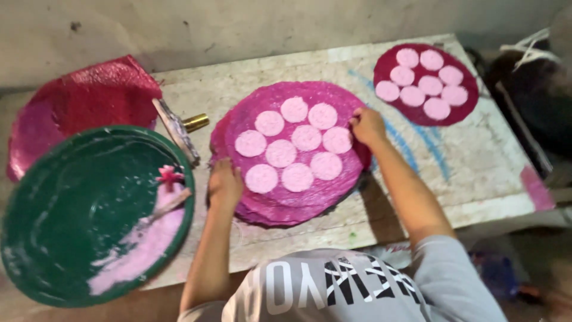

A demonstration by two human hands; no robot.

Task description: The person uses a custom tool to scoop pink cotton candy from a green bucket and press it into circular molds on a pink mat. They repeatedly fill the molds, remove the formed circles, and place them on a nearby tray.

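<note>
A stack of round magenta sheets [333, 98] lies in the middle of a worn white table [476, 173]. Several pale pink discs [280, 153] sit on the top sheet. My left hand [224, 183] rests on the stack's left edge, fingers curled over the rim. At the stack's right edge, my right hand [367, 126] pinches the top sheet next to a pink disc. A second, darker magenta sheet [468, 101] with several pink discs lies at the far right of the table.
A large green round tray [71, 197] with pink paste [146, 238] and a stick stands at the left. Behind it lies a crumpled red and pink sheet [89, 98]. A brush with a brass ferrule [185, 128] lies between tray and stack. Dark objects sit at the right.
</note>
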